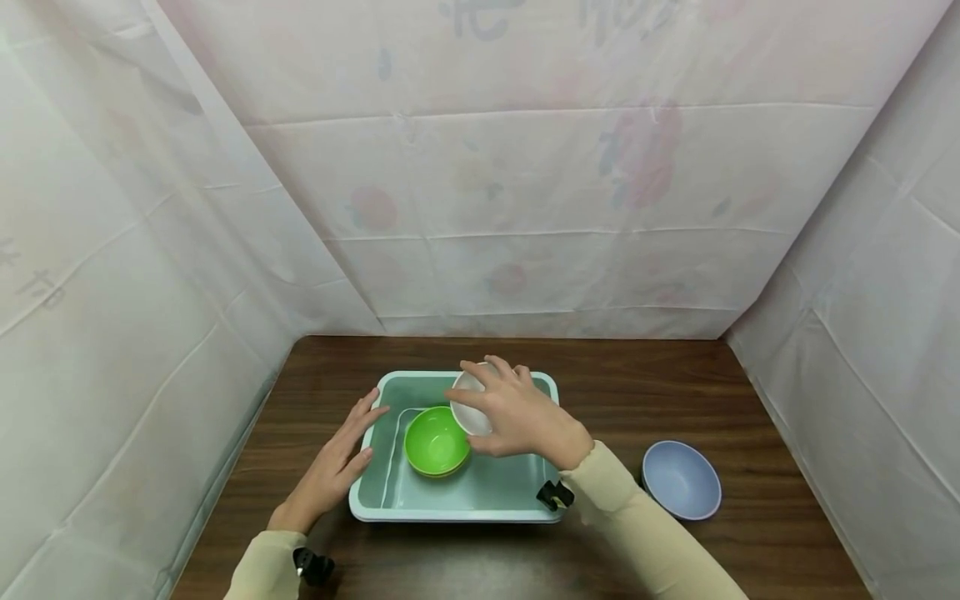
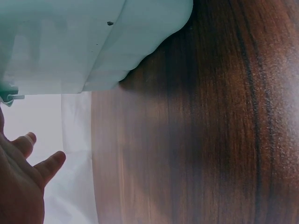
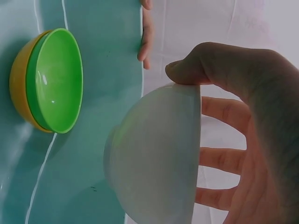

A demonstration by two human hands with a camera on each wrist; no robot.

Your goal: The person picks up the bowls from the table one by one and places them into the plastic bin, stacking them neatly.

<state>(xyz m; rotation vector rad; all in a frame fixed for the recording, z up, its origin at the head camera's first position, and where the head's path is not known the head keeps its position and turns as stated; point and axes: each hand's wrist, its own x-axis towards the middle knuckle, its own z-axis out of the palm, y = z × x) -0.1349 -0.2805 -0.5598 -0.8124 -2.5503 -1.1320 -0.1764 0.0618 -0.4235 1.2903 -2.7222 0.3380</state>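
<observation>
A white bowl (image 3: pixel 154 154) is gripped by its rim in my right hand (image 1: pixel 517 412), thumb on one side and fingers across the other. It hangs tilted above a pale green plastic basin (image 1: pixel 502 492). Inside the basin sits a bright green bowl (image 1: pixel 437 442), nested in a yellow bowl (image 3: pixel 21 79) whose edge shows in the right wrist view. My left hand (image 1: pixel 333 467) is at the basin's left rim with fingers extended, holding nothing. In the left wrist view the basin's outer wall (image 2: pixel 149 28) shows above the spread fingers (image 2: pixel 49 168).
A blue-purple bowl (image 1: pixel 681 480) stands on the dark wood table (image 1: pixel 622 375), right of the basin and close to my right forearm. White patterned sheets (image 1: pixel 525 183) hang behind the table and along both sides.
</observation>
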